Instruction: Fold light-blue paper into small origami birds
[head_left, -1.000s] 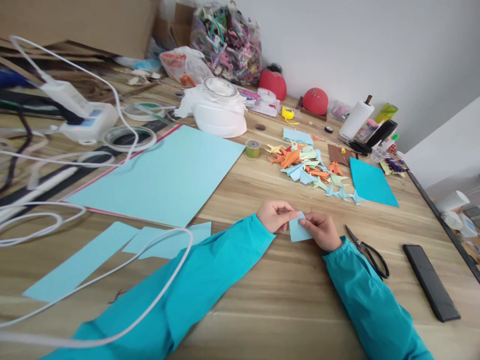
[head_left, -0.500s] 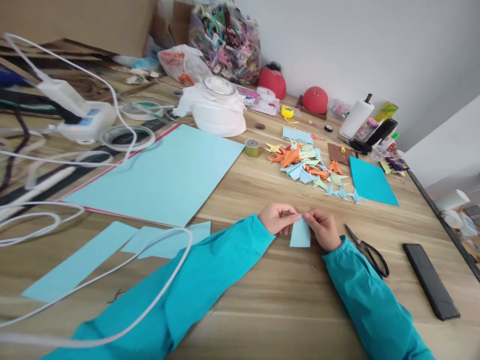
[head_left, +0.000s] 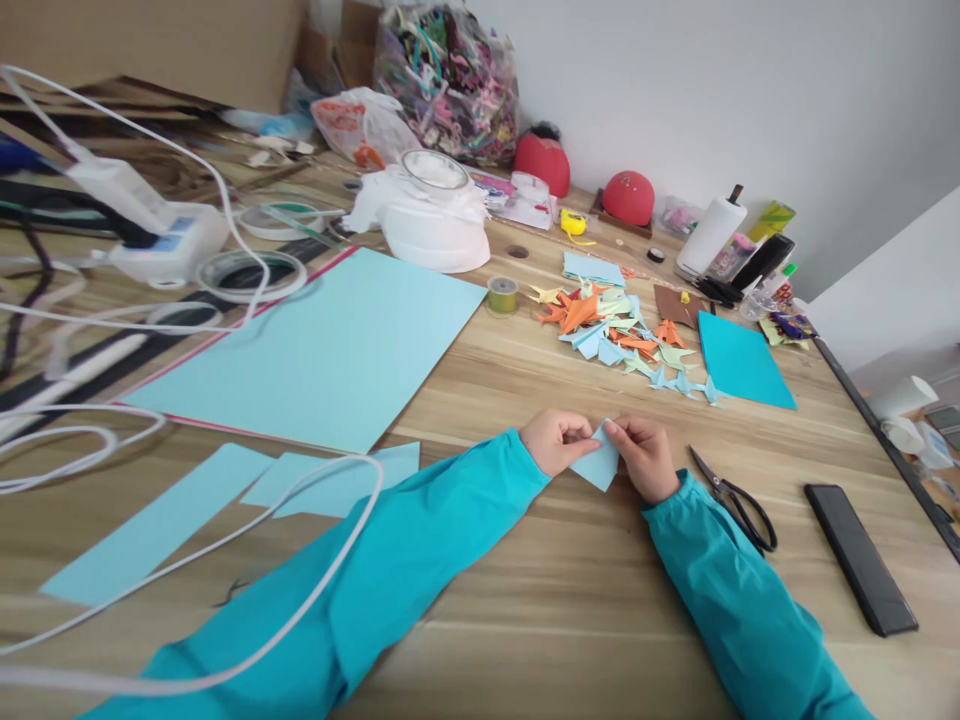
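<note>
A small light-blue piece of paper point(head_left: 598, 464) is pinched between my two hands above the wooden table. My left hand point(head_left: 556, 441) grips its left side between thumb and fingers. On the other side, my right hand point(head_left: 643, 455) pinches the paper's upper edge. Just right of my right hand lie black-handled scissors point(head_left: 735, 500), with the blades pointing away. Beyond my hands is a pile of folded paper cranes point(head_left: 600, 325) in orange, blue, green and yellow. Light-blue paper strips point(head_left: 161, 525) rest on the table to the left, partly crossed by a white cable.
A large light-blue sheet point(head_left: 322, 345) covers the left middle of the table. A black phone point(head_left: 860, 558) lies at right. Farther back are a teal paper stack point(head_left: 742, 360), a thread spool point(head_left: 502, 295) and a white cap point(head_left: 435, 230). White cables point(head_left: 367, 530) loop over my left sleeve.
The small paper has turned between my fingers; its lower edge was level and a corner now points down. My hands have otherwise barely moved, and the view has shifted slightly.
</note>
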